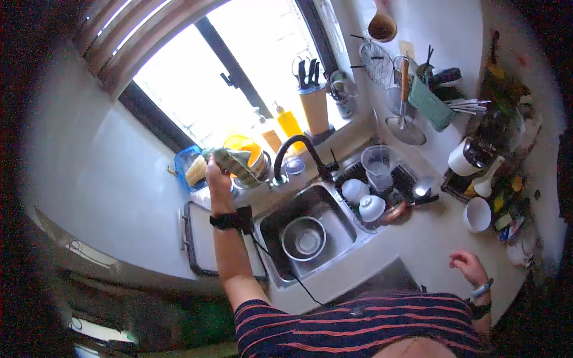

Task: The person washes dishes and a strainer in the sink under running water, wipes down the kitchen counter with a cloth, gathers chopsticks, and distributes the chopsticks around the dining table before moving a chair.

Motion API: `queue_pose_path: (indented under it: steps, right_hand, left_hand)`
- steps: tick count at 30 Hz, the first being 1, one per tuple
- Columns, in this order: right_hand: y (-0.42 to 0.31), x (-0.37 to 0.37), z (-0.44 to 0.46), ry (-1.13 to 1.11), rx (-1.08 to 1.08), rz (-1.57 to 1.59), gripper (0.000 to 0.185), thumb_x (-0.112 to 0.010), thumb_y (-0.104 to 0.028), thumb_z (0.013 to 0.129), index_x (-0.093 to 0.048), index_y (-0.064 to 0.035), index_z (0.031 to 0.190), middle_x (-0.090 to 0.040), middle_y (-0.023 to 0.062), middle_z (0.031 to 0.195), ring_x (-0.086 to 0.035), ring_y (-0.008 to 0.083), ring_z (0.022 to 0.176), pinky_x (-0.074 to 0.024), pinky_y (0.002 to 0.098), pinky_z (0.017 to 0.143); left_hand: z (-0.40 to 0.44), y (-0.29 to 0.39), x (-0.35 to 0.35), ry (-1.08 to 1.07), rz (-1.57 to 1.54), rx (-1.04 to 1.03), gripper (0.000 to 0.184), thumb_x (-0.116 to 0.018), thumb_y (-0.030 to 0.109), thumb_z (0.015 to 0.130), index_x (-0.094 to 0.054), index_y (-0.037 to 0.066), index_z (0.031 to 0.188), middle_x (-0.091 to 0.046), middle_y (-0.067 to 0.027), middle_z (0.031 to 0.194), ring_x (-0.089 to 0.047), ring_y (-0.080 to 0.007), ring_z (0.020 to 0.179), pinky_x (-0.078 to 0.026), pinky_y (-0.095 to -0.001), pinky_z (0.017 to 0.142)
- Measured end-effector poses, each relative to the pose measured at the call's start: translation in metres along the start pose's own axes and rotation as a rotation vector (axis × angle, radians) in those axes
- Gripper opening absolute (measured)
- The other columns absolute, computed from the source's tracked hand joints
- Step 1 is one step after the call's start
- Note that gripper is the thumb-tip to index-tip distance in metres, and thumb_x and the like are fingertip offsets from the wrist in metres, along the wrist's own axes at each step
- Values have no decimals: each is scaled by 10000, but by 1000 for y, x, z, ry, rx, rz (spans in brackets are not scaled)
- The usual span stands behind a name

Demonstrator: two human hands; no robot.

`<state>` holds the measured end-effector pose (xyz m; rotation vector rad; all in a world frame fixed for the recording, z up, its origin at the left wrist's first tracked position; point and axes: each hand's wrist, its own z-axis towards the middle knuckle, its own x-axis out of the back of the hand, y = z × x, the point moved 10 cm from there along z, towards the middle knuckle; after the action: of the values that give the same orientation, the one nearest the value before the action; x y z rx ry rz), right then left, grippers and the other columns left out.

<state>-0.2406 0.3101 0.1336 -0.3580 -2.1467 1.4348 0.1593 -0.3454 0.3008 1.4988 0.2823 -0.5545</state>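
Observation:
My left hand (218, 174) reaches up to the window ledge and grips a green patterned cloth (239, 162), its fingers partly hidden by the cloth. The cloth hangs in front of an orange and silver container (258, 156). Just left of that hand is a blue basket (186, 166) with a pale sponge-like item (196, 170) in it. My right hand (470, 266) is over the counter at the right, holding nothing, with its fingers loosely bent and apart. In the sink (337, 235) sits a white bowl-shaped strainer (304, 238) with a smaller round piece inside.
A black faucet (298, 138) arches beside the sink. Bowls stand in the dish rack (403, 170). Yellow bottle (289, 124) and knife block (314, 109) line the ledge. A white bowl (477, 215) sits on the right counter, and utensils hang on the wall.

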Motion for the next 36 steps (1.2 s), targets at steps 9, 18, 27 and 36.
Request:
queue_pose_path:
  steps: [9,18,27,36]
  right_hand:
    - [-18,-18,13,-5,-89,-76,194,-478,-25,787,-521,35,967,-576,87,863,-572,153,802,-463,282,747]
    - [6,-20,6,56,-142,-15,230,-544,-134,783,-552,7,965,-604,73,828,-582,167,785,-454,292,737]
    - [-8,-34,5,1,-163,41,227,-503,-99,823,-521,8,1023,-582,82,944,-557,152,886,-433,272,803]
    - [-27,-46,2,-4,-129,-63,216,-509,-106,818,-539,4,1001,-593,82,914,-562,150,867,-443,274,776]
  left_hand:
    - [84,44,-165,-225,495,-433,296,-426,273,861,-504,69,1060,-557,-44,862,-537,-139,770,-435,-280,679]
    - [98,-16,-192,-594,1011,-412,446,-540,237,816,-436,21,1192,-534,-125,1105,-517,-181,971,-406,-280,828]
    - [-217,-37,-214,-1172,910,-43,366,-627,8,646,-582,60,1005,-608,-63,899,-571,-152,810,-452,-281,725]
    - [-210,-273,-211,-1258,1129,100,255,-534,146,789,-560,47,1022,-605,-166,844,-597,-230,744,-456,-312,659]
